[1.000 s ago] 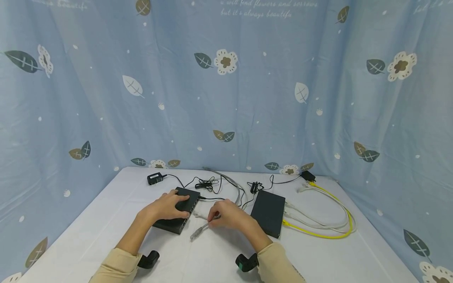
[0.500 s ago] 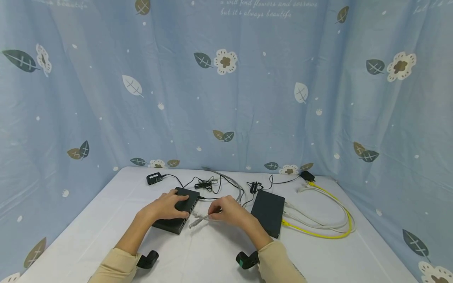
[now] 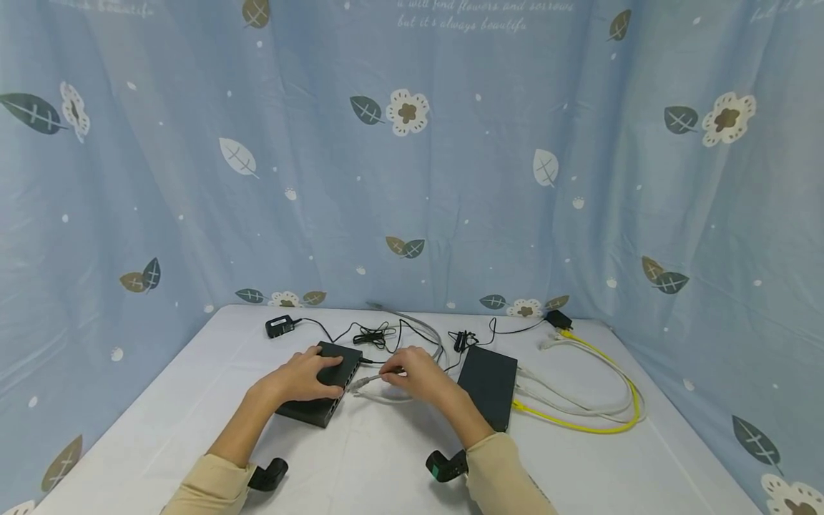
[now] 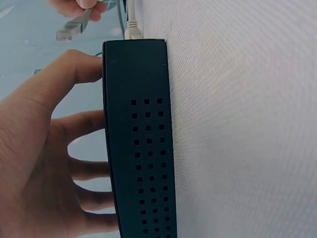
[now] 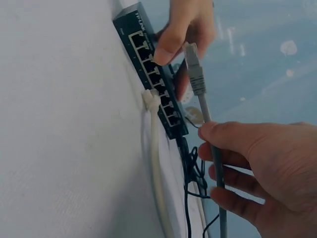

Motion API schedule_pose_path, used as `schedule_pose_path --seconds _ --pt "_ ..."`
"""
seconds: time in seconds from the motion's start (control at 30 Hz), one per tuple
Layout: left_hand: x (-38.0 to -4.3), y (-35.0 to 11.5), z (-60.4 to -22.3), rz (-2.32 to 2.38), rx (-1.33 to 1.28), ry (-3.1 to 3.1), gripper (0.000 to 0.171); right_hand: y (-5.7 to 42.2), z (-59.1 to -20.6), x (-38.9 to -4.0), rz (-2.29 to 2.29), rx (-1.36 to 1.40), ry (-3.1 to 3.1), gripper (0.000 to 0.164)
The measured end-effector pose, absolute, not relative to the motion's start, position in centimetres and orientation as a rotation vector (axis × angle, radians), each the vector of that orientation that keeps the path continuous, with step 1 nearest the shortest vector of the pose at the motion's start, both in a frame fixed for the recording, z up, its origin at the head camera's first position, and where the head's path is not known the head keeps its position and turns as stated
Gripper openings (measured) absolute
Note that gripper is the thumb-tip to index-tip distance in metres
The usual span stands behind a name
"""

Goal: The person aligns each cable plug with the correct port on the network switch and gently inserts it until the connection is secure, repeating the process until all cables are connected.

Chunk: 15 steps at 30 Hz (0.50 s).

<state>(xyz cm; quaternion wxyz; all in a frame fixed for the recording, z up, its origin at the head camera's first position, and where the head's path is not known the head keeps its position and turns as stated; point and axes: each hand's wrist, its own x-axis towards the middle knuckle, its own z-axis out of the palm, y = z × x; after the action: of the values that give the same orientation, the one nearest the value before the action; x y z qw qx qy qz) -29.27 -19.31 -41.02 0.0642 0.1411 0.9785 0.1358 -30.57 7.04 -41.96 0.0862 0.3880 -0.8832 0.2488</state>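
My left hand [image 3: 299, 378] lies across the top of a black network switch [image 3: 312, 413], fingers spread and thumb by its port edge. In the right wrist view the row of ports [image 5: 156, 79] faces my right hand [image 5: 267, 173]. That hand pinches a grey Ethernet cable [image 5: 216, 158] between thumb and fingers, behind its plug [image 5: 193, 64]. The clear-tipped plug stands apart from the switch, beside the left thumb. A white cable's plug [image 5: 151, 98] sits at the ports lower down; whether it is inserted, I cannot tell.
A second black box [image 3: 488, 386] lies to the right, with white cables and a yellow cable [image 3: 579, 428] at its side. Black power adapters [image 3: 280, 326] and coiled black cords [image 3: 375, 335] lie at the back of the white table [image 3: 360, 479].
My right hand has lifted slightly and moved away from the front of the table, carrying the grey cable's plug up beside the switch's port edge. The left hand stays on the switch.
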Motion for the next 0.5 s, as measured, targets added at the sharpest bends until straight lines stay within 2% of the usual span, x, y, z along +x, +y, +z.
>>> schedule_pose_path --seconds 0.5 --pt "-29.32 -19.40 -41.13 0.449 0.467 2.948 0.071 7.30 -42.73 -30.61 0.772 0.909 -2.646 0.010"
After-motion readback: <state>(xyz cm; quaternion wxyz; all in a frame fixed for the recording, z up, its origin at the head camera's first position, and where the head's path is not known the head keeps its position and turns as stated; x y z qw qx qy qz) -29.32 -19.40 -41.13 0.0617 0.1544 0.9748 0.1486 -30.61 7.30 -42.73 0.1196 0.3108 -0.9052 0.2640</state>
